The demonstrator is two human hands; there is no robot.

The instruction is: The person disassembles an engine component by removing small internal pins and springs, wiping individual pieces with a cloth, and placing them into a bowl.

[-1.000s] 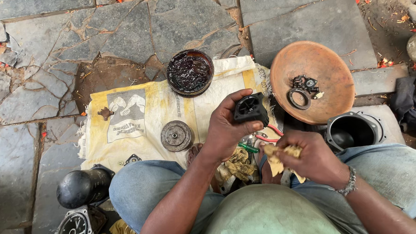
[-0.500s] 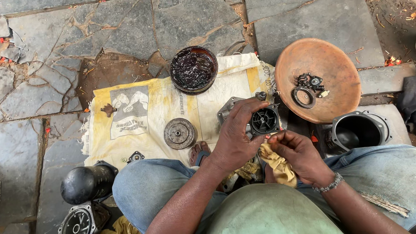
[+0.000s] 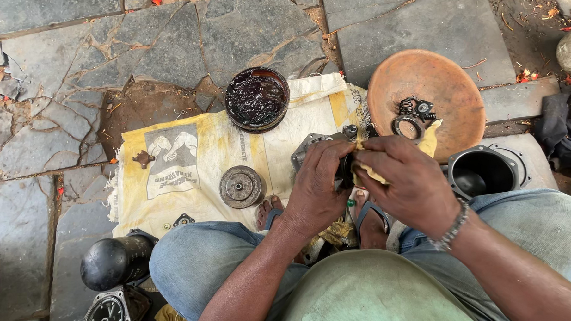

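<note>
A small grey metal housing [image 3: 315, 148] is gripped in the left hand [image 3: 318, 188], the fingers curled closed around its near side, above the yellow printed sack [image 3: 190, 151] spread on the stone paving [image 3: 73, 54]. A yellow rag [image 3: 369, 171] is pinched in the right hand [image 3: 408, 181] and pressed against the housing's right face – the step in hand looks to be a wiping-down of the part, though the contact spot itself is hidden by the fingers and cannot be confirmed. A steady hold by the left hand and a turn of the part would be called for to bring an unwiped face to the rag.

Just beyond the hands, a tub of dark grease [image 3: 257, 98] stands at the sack's far edge, and a ribbed metal disc [image 3: 241, 186] lies on the sack near the left knee. To the right, rings and small dark parts are kept in an orange bowl [image 3: 422, 80] – beside it sits a black cup-shaped casing [image 3: 482, 171].
</note>
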